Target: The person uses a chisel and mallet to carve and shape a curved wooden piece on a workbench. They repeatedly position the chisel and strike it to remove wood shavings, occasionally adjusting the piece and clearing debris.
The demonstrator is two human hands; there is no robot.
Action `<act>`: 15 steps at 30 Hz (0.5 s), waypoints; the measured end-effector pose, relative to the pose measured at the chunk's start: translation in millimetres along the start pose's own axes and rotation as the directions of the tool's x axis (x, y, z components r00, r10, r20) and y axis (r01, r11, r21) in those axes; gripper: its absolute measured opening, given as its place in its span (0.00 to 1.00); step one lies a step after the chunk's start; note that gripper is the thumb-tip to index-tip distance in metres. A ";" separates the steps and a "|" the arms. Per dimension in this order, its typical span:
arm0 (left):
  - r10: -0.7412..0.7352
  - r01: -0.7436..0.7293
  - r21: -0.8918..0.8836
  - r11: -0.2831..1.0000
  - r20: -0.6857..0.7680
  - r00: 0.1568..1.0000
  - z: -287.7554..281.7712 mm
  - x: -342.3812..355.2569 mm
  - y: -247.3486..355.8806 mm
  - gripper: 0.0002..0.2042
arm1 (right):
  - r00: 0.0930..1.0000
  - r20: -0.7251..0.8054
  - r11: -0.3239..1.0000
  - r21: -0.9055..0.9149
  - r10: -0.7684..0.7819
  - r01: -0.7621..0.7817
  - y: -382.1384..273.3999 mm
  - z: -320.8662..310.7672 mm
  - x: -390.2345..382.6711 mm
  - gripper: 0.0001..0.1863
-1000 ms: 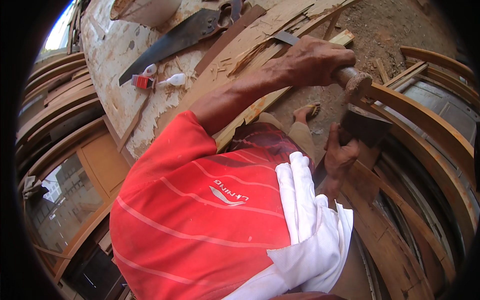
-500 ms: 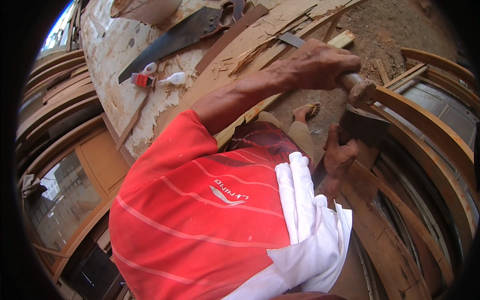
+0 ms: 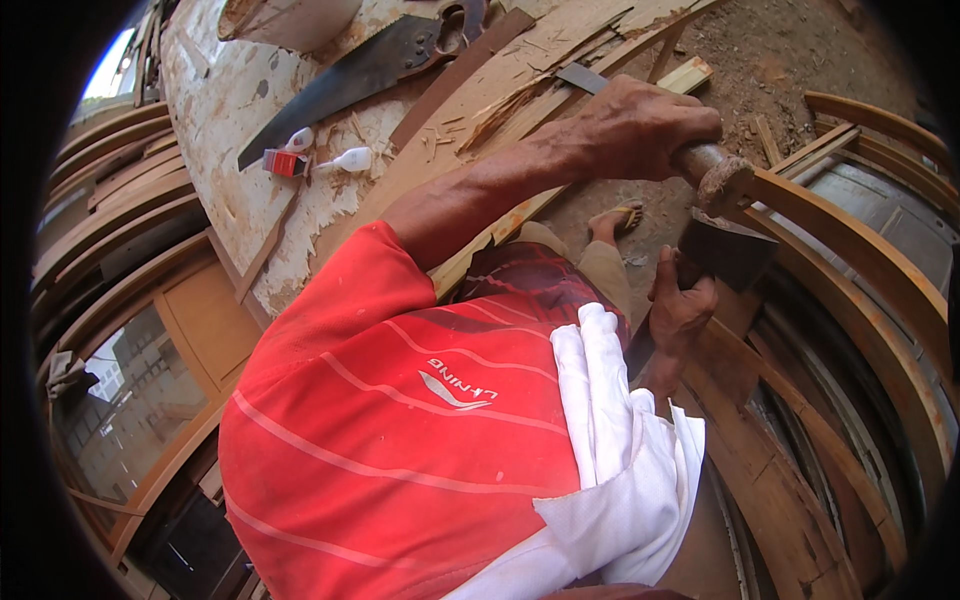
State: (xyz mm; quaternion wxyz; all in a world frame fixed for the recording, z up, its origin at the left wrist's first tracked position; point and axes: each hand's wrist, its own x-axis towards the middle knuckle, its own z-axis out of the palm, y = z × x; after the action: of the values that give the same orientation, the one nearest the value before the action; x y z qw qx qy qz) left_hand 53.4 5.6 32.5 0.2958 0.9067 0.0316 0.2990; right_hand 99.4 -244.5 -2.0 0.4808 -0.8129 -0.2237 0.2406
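Note:
My left hand (image 3: 645, 125) is wrapped around a chisel, whose flat metal blade (image 3: 582, 78) sticks out on the far side over a wooden board (image 3: 545, 110). The worn wooden butt of the chisel's handle (image 3: 722, 183) shows past my fist, pointing right. Just below that butt is the dark, blocky head of a mallet (image 3: 728, 252). My right hand (image 3: 680, 312) grips the mallet close under its head, thumb up. Most of the mallet's handle is hidden. A small gap seems to separate head and butt, though contact is hard to judge.
A handsaw (image 3: 340, 85) lies on the stained worktable (image 3: 215, 130), near a small red box (image 3: 285, 162) and a white bottle (image 3: 352, 159). Wood chips litter the board. Wooden frames (image 3: 850, 235) stand at right, more (image 3: 110, 215) at left. A white cloth (image 3: 620, 450) hangs over my shirt.

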 end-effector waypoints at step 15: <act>0.004 -0.004 -0.012 1.000 -0.037 0.999 -3.1 1.1 -0.8 0.19 | 0.969 -0.149 0.981 -0.028 -0.196 0.194 -40.7 -10.7 -4.1 0.11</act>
State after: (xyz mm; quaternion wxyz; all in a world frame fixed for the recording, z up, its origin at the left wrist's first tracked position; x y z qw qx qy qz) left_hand 52.7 8.0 34.7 0.2998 0.8993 0.0335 0.3167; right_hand 97.3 -236.4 39.4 0.5124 -0.8060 -0.2671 0.1283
